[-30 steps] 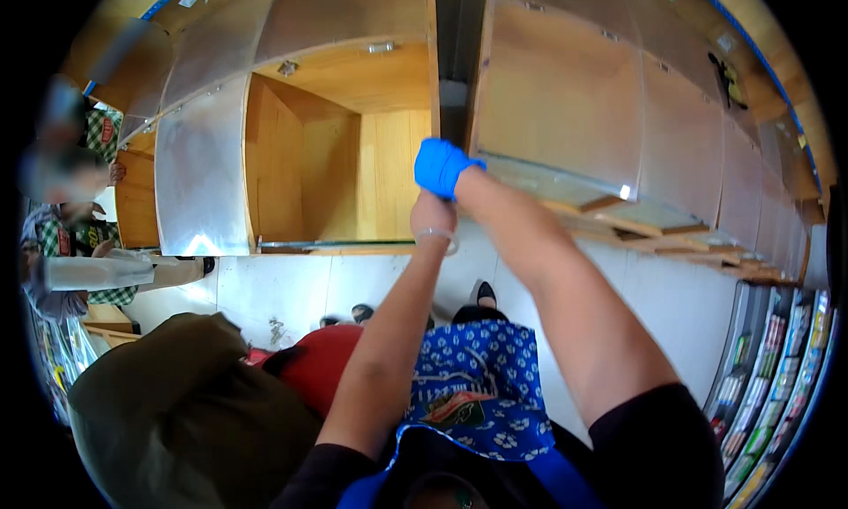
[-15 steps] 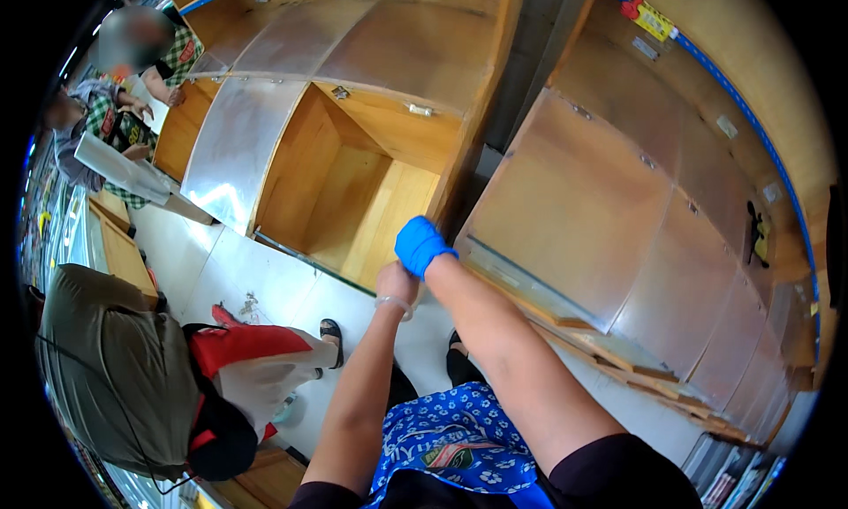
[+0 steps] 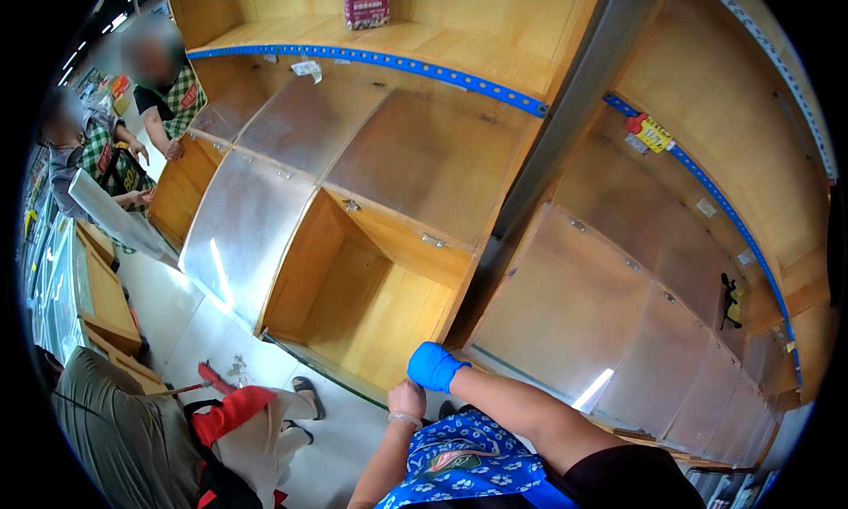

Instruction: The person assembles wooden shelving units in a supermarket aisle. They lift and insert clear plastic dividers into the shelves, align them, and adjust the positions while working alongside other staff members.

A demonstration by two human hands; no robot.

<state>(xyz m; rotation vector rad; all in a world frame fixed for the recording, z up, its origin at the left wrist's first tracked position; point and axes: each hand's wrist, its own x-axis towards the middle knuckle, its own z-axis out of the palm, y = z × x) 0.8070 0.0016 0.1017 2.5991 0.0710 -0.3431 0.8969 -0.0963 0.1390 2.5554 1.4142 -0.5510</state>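
My right hand [image 3: 435,366] wears a blue glove and is curled into a compact fist low in the middle of the view. My bare left hand [image 3: 406,399], a thin bracelet at its wrist, is pressed up under the glove's cuff with curled fingers. Both hands hover in front of the lower edge of an open wooden bin compartment [image 3: 353,306] in a shelf wall. Neighbouring bins are covered by clear plastic panels [image 3: 243,231]. My blue flower-patterned apron [image 3: 468,460] shows below the hands.
A grey metal post [image 3: 565,147] runs up between the shelf bays. A dark packet [image 3: 367,1] stands on the top shelf. A crouching person in an olive shirt [image 3: 115,434] is at lower left. Two people in checked aprons [image 3: 132,111] hold a clear panel [image 3: 115,216] at far left.
The view has swung upward along the shelves, so my joined hands now sit lower in the picture. They stay together, the left still against the glove's cuff.
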